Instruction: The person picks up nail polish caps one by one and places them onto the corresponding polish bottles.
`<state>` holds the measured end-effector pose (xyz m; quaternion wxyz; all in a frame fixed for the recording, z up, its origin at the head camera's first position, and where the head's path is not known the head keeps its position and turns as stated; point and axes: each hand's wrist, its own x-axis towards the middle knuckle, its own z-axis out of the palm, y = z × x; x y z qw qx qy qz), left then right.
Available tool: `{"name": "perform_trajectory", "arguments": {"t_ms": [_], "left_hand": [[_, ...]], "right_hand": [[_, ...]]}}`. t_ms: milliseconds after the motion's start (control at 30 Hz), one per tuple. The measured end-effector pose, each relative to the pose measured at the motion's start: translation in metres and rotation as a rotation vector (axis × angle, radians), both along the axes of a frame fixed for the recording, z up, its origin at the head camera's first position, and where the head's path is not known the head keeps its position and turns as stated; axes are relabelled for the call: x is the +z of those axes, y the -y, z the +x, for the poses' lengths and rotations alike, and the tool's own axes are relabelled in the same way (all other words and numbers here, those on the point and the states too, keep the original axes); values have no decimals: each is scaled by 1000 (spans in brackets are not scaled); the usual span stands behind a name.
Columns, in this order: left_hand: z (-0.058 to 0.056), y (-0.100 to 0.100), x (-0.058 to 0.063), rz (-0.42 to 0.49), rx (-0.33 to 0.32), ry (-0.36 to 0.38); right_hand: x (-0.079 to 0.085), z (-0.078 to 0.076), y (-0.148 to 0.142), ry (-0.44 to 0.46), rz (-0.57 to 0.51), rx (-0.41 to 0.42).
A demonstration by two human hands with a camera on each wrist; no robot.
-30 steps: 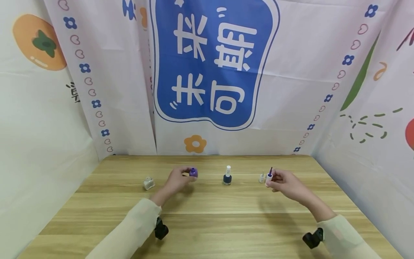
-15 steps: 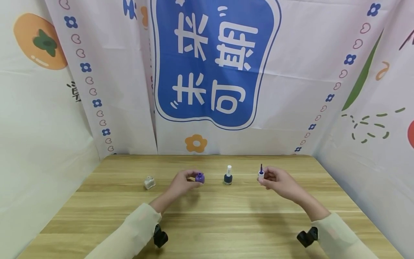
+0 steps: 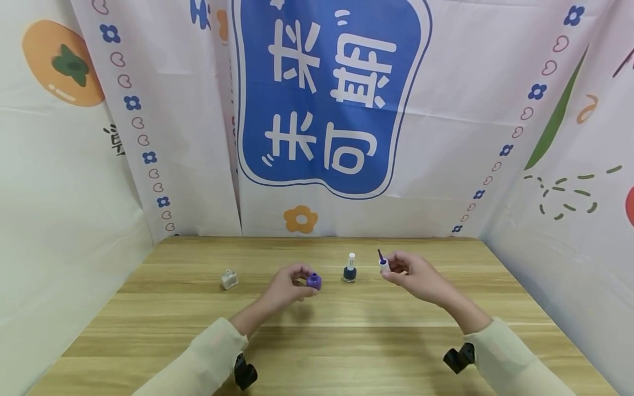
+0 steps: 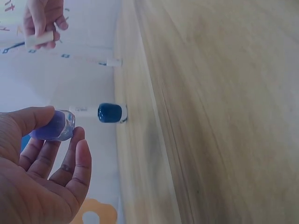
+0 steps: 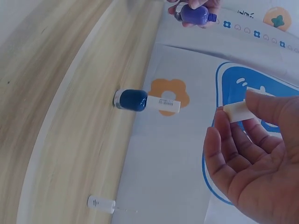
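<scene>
Purple bottle [image 3: 314, 283] and brush cap [image 3: 384, 267] draw nearer, still apart

Over the last second the left grip [image 3: 289, 283] and the right grip [image 3: 409, 276] have come in toward the middle of the table [image 3: 307, 352], narrowing the gap between bottle and cap. The brush [image 3: 380, 254] has also tipped: it stood nearly upright and now leans toward the table's left edge. For the work in hand, this seems to put the two parts closer to meeting, with the bottle's neck still bare (the purple on the brush suggests they belong together). The dark blue bottle [image 3: 349, 274], capped, has stayed near the back edge, between the two. The clear bottle [image 3: 229, 279], apparently uncapped, stays toward the left edge. A second white cap [image 5: 100, 204] stands on the table, toward the right edge.

The left grip holds the purple bottle above the table, neck up, thumb on one side and fingers on the other; it is not clenched, and the spare fingers bend loosely. The right grip pinches the brush cap between thumb and fingers, likewise raised off the table, its other fingers gently curved. Neither has let go.
</scene>
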<state>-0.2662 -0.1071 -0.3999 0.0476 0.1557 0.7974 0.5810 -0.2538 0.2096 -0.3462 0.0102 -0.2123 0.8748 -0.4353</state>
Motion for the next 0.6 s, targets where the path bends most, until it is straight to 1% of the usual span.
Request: {"name": "perform_trajectory", "arguments": {"t_ms": [167,300,600], "left_hand": [[6,-2,-1,16,-18,-2],[9,-2,-2,15,-34,-5],[19,-2,1,31,-55,12]], "right_hand": [[1,0,9,-28,8,22],[2,2,15,-32,13,40],[4,4,28,-69,-8,135]]}}
